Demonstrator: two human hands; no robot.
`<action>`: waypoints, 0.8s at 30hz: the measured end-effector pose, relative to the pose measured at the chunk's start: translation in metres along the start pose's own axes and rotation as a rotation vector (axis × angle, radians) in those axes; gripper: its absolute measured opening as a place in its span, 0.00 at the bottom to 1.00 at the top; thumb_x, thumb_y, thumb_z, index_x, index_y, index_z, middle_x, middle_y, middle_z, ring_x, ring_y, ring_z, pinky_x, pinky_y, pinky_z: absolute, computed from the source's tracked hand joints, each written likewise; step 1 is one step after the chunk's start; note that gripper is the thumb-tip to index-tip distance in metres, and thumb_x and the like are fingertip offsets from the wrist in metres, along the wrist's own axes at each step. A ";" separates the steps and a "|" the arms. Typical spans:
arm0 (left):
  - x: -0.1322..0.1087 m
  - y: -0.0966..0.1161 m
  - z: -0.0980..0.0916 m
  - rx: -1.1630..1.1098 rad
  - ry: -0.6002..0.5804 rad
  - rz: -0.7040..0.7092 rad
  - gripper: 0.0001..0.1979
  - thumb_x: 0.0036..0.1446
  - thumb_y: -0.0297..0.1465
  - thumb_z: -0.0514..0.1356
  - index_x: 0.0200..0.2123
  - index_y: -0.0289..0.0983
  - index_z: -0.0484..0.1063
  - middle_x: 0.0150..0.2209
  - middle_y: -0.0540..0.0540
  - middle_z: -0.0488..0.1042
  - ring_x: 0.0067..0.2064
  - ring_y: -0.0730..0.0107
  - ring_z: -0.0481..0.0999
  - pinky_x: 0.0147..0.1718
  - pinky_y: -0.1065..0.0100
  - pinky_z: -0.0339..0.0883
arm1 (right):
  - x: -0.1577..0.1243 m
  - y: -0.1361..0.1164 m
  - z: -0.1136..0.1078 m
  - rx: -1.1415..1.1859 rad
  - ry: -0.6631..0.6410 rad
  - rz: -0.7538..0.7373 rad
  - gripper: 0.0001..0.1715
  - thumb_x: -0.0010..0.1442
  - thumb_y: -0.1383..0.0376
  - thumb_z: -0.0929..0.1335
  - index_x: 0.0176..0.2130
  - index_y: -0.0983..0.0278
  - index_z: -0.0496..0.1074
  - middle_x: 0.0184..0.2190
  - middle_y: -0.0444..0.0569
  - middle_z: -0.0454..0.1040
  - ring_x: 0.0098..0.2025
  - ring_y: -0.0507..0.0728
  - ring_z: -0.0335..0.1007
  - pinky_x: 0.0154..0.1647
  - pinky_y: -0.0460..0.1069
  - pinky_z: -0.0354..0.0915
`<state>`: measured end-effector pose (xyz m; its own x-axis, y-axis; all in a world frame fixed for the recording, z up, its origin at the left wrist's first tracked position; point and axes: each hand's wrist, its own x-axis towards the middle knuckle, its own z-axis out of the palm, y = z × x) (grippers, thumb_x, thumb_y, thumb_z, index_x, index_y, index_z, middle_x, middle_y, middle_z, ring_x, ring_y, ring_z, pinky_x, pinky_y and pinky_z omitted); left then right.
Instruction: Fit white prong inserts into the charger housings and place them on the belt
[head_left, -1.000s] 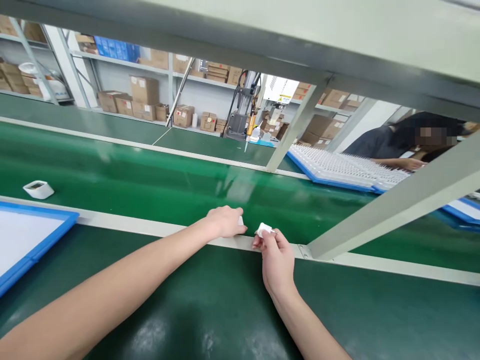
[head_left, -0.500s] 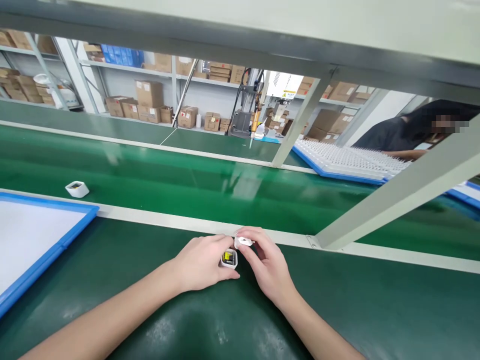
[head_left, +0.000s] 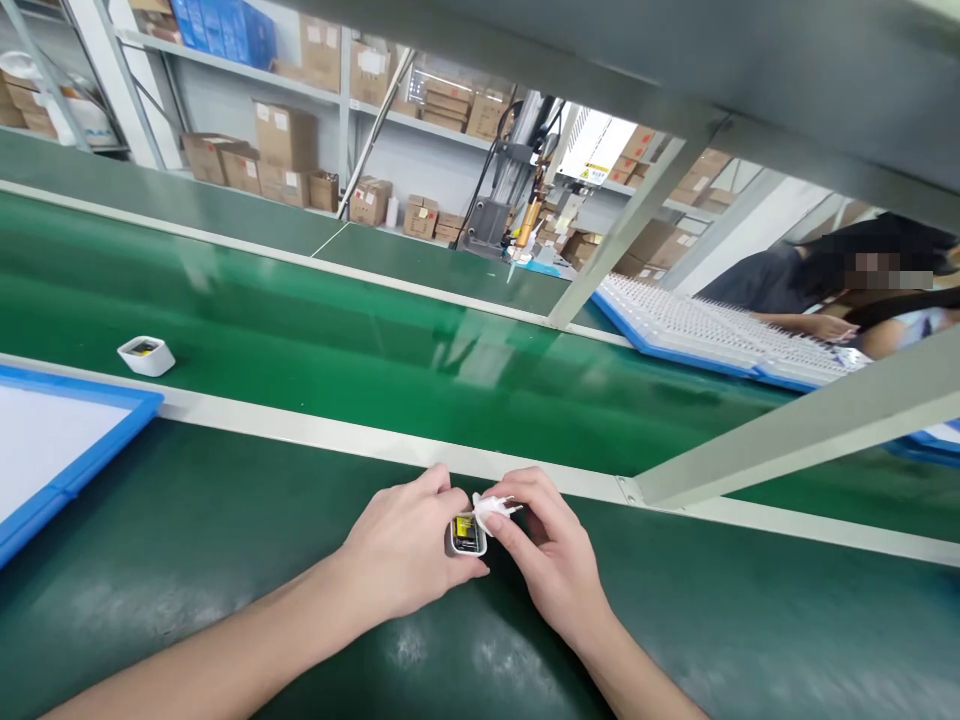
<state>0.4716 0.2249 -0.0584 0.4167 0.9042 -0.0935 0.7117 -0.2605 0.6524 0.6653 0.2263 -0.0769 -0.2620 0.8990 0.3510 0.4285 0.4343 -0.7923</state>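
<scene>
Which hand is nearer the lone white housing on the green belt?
Left. The left hand, holding another housing, is right of the lone housing and closer to the camera; the right hand, with a pronged piece, is farther right.

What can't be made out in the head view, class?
Head view:
open white plastic housing: upper left corner hidden by the left hand;
white two-pin plug: partly behind the right hand;
white blue-rimmed tray: cut off at left edge;
white boxy machine: print too small to read.
</scene>
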 end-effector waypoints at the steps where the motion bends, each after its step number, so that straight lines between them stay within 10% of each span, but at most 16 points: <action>1: 0.000 0.001 0.000 0.013 0.014 -0.008 0.12 0.55 0.41 0.63 0.34 0.40 0.68 0.40 0.49 0.73 0.36 0.60 0.77 0.31 0.64 0.60 | -0.001 0.001 0.000 0.009 0.018 0.024 0.06 0.66 0.59 0.70 0.40 0.59 0.75 0.37 0.48 0.73 0.39 0.57 0.70 0.38 0.51 0.67; 13: -0.002 -0.010 -0.002 -0.039 -0.018 0.192 0.10 0.53 0.29 0.59 0.40 0.43 0.68 0.42 0.51 0.75 0.38 0.64 0.77 0.32 0.67 0.61 | -0.003 -0.008 -0.002 -0.015 -0.042 0.012 0.06 0.67 0.60 0.69 0.41 0.59 0.74 0.32 0.46 0.73 0.30 0.54 0.67 0.31 0.49 0.64; 24: -0.001 -0.012 -0.003 -0.192 -0.012 0.077 0.11 0.52 0.36 0.65 0.36 0.42 0.68 0.38 0.52 0.75 0.36 0.66 0.74 0.29 0.68 0.57 | -0.005 -0.012 -0.001 -0.175 -0.122 -0.218 0.04 0.67 0.65 0.68 0.43 0.60 0.74 0.33 0.49 0.74 0.32 0.56 0.69 0.31 0.51 0.66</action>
<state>0.4607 0.2280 -0.0641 0.4730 0.8798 -0.0463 0.5575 -0.2583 0.7890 0.6623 0.2164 -0.0693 -0.4619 0.7743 0.4326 0.4902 0.6293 -0.6030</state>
